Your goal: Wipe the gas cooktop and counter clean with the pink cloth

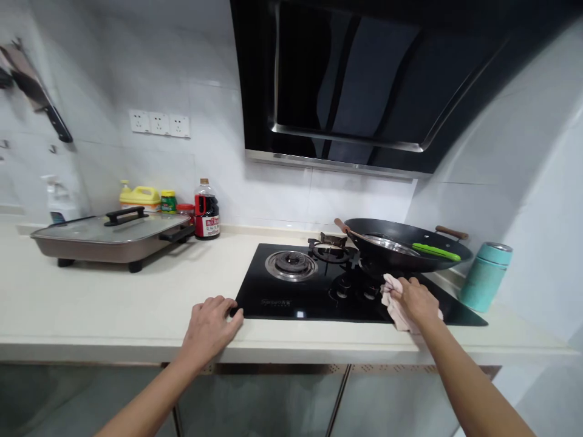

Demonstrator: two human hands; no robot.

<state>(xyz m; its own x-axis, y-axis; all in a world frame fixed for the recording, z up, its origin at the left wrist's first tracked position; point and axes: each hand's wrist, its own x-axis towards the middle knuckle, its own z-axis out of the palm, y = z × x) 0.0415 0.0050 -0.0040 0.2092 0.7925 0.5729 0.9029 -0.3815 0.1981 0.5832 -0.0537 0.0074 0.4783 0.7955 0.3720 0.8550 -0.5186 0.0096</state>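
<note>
My right hand grips a crumpled pale pink cloth and presses it on the front right part of the black glass gas cooktop, just below the wok. Part of the cloth hangs over the cooktop's front edge onto the counter. At the cooktop's front left corner rests my left hand, thumb apart from the fingers, holding nothing. The left burner has no grate on it. Two control knobs sit left of the cloth. Inside the wok lies a metal lid or pan with a green handle.
A teal tumbler stands right of the cooktop. On the left counter is a lidded electric pan, with a soy sauce bottle and other containers behind. A range hood hangs overhead. Knives hang on the left wall.
</note>
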